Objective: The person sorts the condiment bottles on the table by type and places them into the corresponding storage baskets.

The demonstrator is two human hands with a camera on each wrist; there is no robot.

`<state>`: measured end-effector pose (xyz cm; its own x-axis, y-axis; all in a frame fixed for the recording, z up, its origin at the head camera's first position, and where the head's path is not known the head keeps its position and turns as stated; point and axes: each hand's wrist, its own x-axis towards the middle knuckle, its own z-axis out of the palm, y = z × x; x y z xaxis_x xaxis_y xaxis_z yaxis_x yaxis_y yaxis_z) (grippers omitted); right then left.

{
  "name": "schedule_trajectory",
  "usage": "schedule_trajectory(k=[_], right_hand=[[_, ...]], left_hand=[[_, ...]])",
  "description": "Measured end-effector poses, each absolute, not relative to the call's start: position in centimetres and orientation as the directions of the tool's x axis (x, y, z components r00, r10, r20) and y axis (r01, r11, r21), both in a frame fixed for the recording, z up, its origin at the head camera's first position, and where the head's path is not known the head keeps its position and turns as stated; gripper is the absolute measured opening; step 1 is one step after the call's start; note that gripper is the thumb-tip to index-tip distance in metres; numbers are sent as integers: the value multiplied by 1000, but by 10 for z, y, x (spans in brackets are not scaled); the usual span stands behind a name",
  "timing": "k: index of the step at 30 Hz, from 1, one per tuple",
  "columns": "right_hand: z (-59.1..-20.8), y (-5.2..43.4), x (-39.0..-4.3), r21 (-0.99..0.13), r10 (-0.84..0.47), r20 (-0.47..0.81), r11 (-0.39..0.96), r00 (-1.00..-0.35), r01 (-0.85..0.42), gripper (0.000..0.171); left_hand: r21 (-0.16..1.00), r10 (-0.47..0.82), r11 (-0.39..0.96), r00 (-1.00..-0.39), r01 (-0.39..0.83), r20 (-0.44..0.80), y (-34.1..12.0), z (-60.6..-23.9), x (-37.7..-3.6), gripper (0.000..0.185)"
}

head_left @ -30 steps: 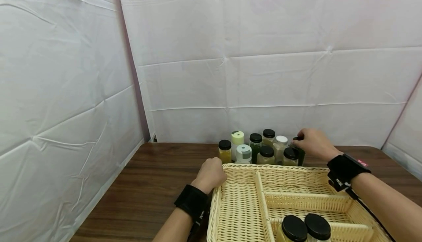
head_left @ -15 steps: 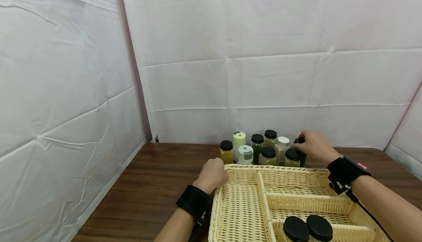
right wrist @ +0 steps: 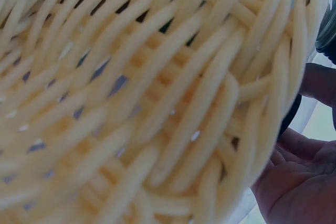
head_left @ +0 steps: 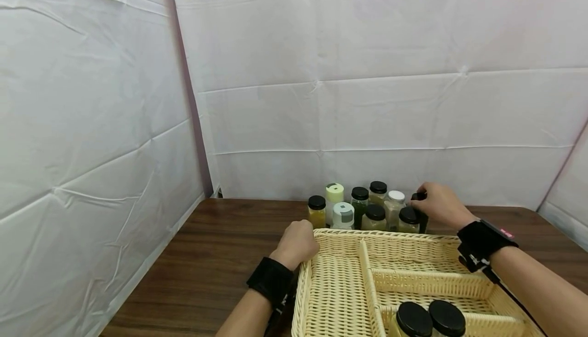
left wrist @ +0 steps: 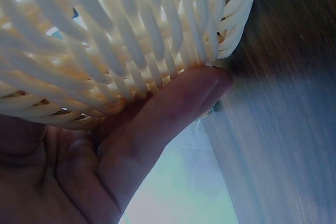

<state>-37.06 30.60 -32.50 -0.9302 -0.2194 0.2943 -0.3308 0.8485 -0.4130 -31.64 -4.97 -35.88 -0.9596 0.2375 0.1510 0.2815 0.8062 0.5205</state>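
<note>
My left hand (head_left: 295,246) grips the back left corner of a pale woven basket (head_left: 337,286) with dividers. In the left wrist view, its fingers (left wrist: 163,114) lie against the weave. Behind the basket, my right hand (head_left: 441,206) pinches the black lid of a dark jar (head_left: 423,223) at the right end of a jar cluster. The basket wall hides that jar's lower part. In the right wrist view, the weave (right wrist: 157,103) covers most of the scene, and only part of the right hand (right wrist: 302,177) shows at the right edge.
Several jars stand close together behind the basket, among them a yellow one (head_left: 317,218), a white-lidded one (head_left: 394,212) and a green-topped bottle (head_left: 334,194). Two black-lidded jars (head_left: 414,319) are in the basket's front. White cloth walls (head_left: 376,97) enclose the brown table (head_left: 206,265).
The head view shifts slightly. Both hands keep their hold, the left on the basket and the right on the dark jar, with little other movement.
</note>
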Motion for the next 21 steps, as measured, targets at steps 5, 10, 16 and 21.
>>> schedule_trajectory(k=[5, 10, 16, 21], right_hand=[[-325, 306, -370, -419, -228, 306, 839, -924, -346, 33], [-326, 305, -370, -416, -232, 317, 837, -920, -355, 32], [-328, 306, -369, -414, -237, 334, 832, -912, -368, 30], [-326, 306, -367, -445, -226, 324, 821, -919, -358, 35]], left_hand=[[531, 236, 800, -960, 280, 151, -50, -358, -315, 49], [533, 234, 798, -960, 281, 156, -49, -357, -315, 49], [528, 231, 803, -961, 276, 150, -49, -356, -314, 48], [523, 226, 807, -962, 273, 152, -49, -357, -314, 46]])
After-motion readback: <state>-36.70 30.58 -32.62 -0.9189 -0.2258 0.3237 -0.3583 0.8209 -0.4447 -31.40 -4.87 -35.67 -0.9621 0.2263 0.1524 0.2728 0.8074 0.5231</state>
